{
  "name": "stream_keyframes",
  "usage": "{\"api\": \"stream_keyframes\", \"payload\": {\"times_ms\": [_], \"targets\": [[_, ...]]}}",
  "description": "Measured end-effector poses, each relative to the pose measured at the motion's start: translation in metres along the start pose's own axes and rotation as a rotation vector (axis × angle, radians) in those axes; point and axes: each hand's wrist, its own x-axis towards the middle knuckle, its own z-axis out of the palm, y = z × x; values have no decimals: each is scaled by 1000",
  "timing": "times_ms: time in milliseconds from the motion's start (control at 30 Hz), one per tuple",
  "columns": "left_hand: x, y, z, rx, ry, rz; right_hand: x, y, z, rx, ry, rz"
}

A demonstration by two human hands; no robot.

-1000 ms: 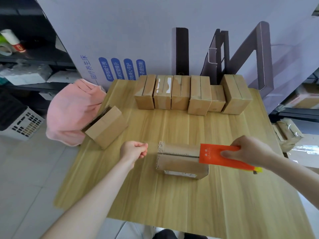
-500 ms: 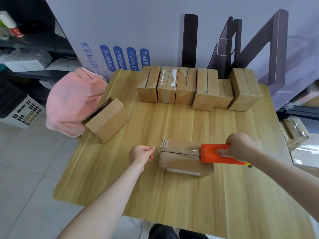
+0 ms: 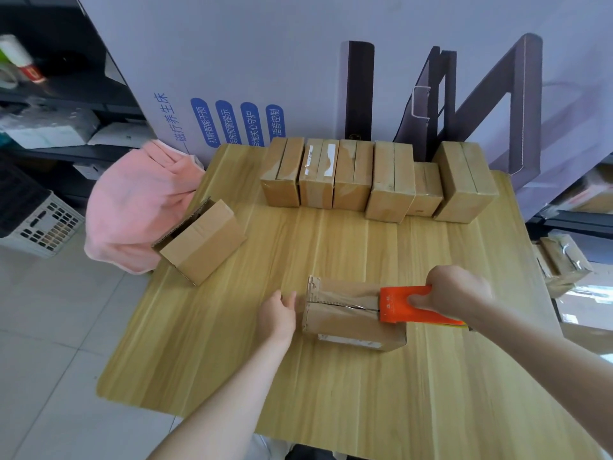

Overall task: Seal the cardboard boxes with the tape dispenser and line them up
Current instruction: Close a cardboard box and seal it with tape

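Note:
A small cardboard box [image 3: 345, 322] lies in the middle of the wooden table [image 3: 365, 393], with clear tape along its top seam. My right hand [image 3: 454, 293] grips the orange tape dispenser [image 3: 398, 305], which rests on the box's right end. My left hand [image 3: 278, 310] presses flat against the box's left end. Several taped boxes [image 3: 374, 180] stand in a row at the far edge. Another box [image 3: 202, 240], open at one end, lies tilted at the table's left side.
A large printed carton [image 3: 298, 68] stands upright behind the table. A pink cloth [image 3: 132, 207] hangs off the left edge. A white crate [image 3: 39, 220] sits on the floor to the left, and packages [image 3: 560, 260] lie to the right.
My left hand came up to the box's left end and opened from a fist to press flat against it. The dispenser stayed at the right end of the box.

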Motion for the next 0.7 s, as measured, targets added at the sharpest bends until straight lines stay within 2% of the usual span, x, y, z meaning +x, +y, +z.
{"api": "stream_keyframes", "payload": {"times_ms": [33, 100, 167, 267, 333, 400, 467, 500, 600, 700], "targets": [[-7, 4, 2, -110, 23, 27, 0, 1, 1, 3, 3, 2], [-22, 13, 12, -242, -88, 63, -1, 2, 1, 15, -3, 10], [-27, 13, 28, -257, -213, 90, -2, 2, 1, 28, -17, 14], [-20, 11, 35, -215, -271, 57, 1, 4, 4, 34, -9, 7], [-18, 12, 32, -129, -117, 182, 4, 6, 7, 39, -6, -1], [-21, 24, 32, -26, 94, 535, 6, 9, 10, 54, -8, -2], [-23, 47, 42, 65, 59, 809, 6, 13, 12, 79, -15, -2], [-24, 59, 49, 120, 0, 869, 7, 15, 14, 93, -17, -4], [-22, 78, 68, 284, -63, 839, 9, 23, 21, 140, -36, -18], [-17, 74, 78, 483, 28, 817, 15, 37, 30, 240, -77, -39]]}}
